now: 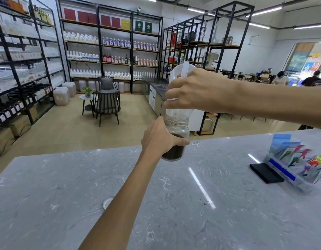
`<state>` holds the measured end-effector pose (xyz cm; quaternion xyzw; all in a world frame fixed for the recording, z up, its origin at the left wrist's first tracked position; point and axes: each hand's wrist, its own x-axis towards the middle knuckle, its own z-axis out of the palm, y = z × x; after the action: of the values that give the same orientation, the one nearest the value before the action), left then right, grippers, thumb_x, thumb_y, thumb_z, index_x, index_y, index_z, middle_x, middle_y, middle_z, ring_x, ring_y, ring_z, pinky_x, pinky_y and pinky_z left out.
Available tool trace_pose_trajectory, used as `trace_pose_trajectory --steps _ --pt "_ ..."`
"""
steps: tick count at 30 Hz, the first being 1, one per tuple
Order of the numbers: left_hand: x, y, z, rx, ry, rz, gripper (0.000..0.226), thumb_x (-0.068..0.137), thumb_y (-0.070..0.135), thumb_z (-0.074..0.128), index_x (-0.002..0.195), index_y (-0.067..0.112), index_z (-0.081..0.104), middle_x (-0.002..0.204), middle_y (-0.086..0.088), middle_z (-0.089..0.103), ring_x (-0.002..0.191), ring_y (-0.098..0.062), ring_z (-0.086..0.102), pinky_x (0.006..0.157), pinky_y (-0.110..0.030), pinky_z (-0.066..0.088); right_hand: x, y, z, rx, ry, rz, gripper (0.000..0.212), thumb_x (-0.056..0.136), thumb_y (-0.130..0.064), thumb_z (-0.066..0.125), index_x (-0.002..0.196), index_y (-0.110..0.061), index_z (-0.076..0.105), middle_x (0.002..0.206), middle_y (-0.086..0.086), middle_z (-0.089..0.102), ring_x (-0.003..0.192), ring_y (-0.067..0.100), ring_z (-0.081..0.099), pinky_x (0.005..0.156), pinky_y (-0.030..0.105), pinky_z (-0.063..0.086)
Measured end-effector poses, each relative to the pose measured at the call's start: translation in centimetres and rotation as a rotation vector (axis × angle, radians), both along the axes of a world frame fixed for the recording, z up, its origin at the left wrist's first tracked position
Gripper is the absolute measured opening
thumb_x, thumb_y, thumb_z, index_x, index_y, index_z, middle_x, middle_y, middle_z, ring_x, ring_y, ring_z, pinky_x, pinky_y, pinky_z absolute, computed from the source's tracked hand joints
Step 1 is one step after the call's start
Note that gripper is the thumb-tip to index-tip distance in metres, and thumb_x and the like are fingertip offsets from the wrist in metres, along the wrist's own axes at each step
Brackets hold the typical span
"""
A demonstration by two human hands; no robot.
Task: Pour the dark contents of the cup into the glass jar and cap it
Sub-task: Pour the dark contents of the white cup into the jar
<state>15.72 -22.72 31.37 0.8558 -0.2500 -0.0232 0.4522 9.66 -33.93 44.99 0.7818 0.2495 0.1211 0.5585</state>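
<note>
My left hand (160, 139) grips a clear glass jar (178, 128), held above the far part of the grey marble counter (174, 204). Dark contents fill the jar's lower half. My right hand (194, 91) holds a clear plastic cup (179, 69) upside down, its rim resting on the jar's open mouth. The cup looks almost empty, with a few dark specks near the rim. A white round lid (107, 202) lies flat on the counter, partly hidden behind my left forearm.
At the counter's right side stand a clear plastic box (291, 175) of coloured packets and a flat black block (266, 173). Beyond the counter are shelves of bottles, chairs with a small table (105, 100), and people at the far right.
</note>
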Motion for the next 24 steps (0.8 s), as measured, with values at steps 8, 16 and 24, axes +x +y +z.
trace_pose_trajectory --steps 8,16,24 --pt "-0.2 -0.4 0.0 -0.002 -0.003 0.003 0.086 0.053 0.051 0.095 0.122 0.023 0.052 0.119 0.002 0.066 0.112 -0.027 0.061 0.090 -0.047 0.054 -0.4 -0.6 -0.2 0.063 -0.019 -0.004 0.047 0.093 0.000 0.050 0.136 -0.020 0.045 0.123 0.004 0.057 0.118 0.030 0.054 0.073 0.044 0.056" --pt "-0.1 -1.0 -0.5 0.024 0.015 -0.009 0.085 0.053 0.053 0.094 0.121 0.024 0.052 0.117 0.002 0.066 0.111 -0.027 0.061 0.092 -0.048 0.054 -0.6 -1.0 -0.4 0.109 -0.002 0.004 0.048 0.094 -0.002 0.051 0.138 -0.019 0.045 0.124 0.005 0.058 0.120 0.029 0.054 0.076 0.044 0.056" --pt "0.2 -1.6 -0.5 0.045 0.012 -0.008 0.082 0.051 0.054 0.093 0.118 0.026 0.055 0.114 0.003 0.067 0.107 -0.027 0.062 0.089 -0.047 0.055 -0.4 -1.6 -0.8 0.140 -0.005 -0.009 0.046 0.095 -0.002 0.050 0.136 -0.020 0.045 0.125 0.003 0.057 0.120 0.028 0.053 0.073 0.042 0.055"
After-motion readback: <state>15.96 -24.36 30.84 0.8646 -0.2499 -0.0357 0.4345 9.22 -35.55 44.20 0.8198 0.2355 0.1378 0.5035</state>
